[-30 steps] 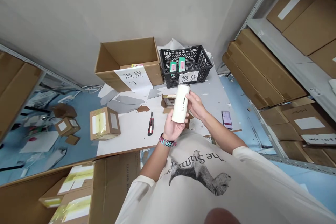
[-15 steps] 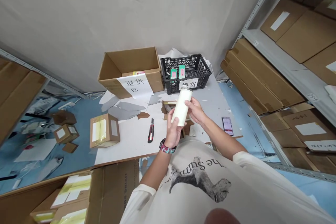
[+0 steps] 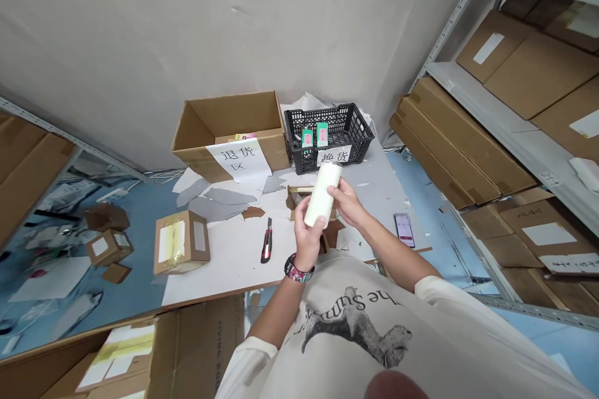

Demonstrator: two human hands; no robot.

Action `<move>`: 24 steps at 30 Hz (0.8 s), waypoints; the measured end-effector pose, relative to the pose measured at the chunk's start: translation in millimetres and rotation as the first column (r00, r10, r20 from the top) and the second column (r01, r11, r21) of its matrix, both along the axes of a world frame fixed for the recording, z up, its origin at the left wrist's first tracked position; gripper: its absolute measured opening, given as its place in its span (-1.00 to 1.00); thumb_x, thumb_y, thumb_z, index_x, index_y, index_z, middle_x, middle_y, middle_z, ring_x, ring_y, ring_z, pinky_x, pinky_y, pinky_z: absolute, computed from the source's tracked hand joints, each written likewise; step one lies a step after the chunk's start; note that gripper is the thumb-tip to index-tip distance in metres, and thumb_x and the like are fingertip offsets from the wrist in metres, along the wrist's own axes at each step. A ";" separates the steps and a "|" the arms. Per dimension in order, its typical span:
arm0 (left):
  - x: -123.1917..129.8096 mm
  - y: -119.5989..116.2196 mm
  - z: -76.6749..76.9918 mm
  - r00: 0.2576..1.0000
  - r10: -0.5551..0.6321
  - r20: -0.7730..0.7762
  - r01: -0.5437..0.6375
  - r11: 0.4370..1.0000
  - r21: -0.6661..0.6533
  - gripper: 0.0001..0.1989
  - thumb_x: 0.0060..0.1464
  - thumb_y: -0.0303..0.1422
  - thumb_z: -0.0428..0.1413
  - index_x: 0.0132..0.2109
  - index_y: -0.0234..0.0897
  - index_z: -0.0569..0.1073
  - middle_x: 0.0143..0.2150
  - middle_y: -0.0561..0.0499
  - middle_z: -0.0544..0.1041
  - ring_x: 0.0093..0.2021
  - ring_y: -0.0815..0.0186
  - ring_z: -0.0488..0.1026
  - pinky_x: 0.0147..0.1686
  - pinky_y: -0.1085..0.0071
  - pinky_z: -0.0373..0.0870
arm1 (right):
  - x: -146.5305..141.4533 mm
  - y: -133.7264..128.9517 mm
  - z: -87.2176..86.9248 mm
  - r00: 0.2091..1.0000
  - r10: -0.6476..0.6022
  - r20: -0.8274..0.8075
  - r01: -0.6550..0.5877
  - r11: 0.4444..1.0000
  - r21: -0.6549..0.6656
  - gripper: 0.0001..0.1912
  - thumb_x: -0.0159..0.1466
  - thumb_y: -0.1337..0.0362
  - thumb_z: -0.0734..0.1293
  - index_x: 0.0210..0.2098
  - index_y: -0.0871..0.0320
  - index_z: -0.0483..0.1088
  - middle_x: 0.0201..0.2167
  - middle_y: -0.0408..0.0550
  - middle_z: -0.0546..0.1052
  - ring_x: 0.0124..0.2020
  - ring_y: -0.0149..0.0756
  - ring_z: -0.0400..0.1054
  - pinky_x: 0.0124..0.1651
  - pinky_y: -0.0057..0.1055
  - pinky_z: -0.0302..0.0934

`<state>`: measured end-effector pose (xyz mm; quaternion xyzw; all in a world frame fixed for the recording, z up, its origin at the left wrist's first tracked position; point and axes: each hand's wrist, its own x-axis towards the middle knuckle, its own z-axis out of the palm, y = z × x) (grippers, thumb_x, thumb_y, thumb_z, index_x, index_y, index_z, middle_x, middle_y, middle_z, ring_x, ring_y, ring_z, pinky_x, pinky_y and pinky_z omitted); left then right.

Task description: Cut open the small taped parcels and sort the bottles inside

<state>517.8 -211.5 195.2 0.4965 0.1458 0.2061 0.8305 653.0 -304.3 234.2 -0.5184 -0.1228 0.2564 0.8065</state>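
gripping the tilted white tumbler (image 3: 322, 196), left hand (image 3: 307, 237) low, right hand (image 3: 347, 203) alongside; if my grip loosens, it could drop onto the counter (image 3: 238, 246)!

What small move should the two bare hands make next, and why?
Perhaps rotate the cream-white cylindrical tumbler slightly: the left hand holds its lower end, the right hand holds its side, and its visible face looks plain.

"退货区" on carton (image 3: 279, 153), "换货" on crate (image 3: 306, 161)
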 end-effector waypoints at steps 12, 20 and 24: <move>4.6 3.7 -12.9 0.999 -0.033 -0.015 0.035 0.982 0.184 -0.28 0.34 0.15 0.29 0.45 -0.08 0.38 0.34 -0.21 0.54 0.22 -0.03 0.60 0.18 0.03 0.63 | 5.2 -1.4 -7.3 1.000 -0.018 0.001 0.018 1.000 -0.023 -0.35 0.09 -0.11 0.70 0.03 0.04 0.54 -0.07 -0.04 0.70 -0.07 -0.09 0.58 -0.10 -0.30 0.51; -3.1 27.3 -27.6 0.995 -0.064 -0.078 0.086 0.939 0.333 -0.17 0.12 0.00 0.52 0.42 -0.12 0.46 0.42 -0.25 0.51 0.41 -0.16 0.47 0.40 -0.06 0.46 | 17.6 -21.8 -18.3 0.996 0.002 0.094 0.018 0.977 -0.211 -0.21 0.05 -0.06 0.73 0.20 0.00 0.56 0.11 0.01 0.69 0.16 0.02 0.54 0.17 -0.13 0.51; -24.6 65.2 -55.1 0.962 -0.178 -0.206 0.255 0.853 0.455 -0.28 0.17 0.03 0.48 0.36 -0.14 0.56 0.36 -0.22 0.59 0.39 -0.15 0.50 0.47 -0.12 0.37 | 13.3 -40.5 -25.0 0.978 0.054 0.204 0.011 0.952 -0.307 -0.01 0.03 0.08 0.75 0.41 -0.05 0.46 0.36 0.05 0.56 0.40 0.13 0.40 0.33 -0.05 0.43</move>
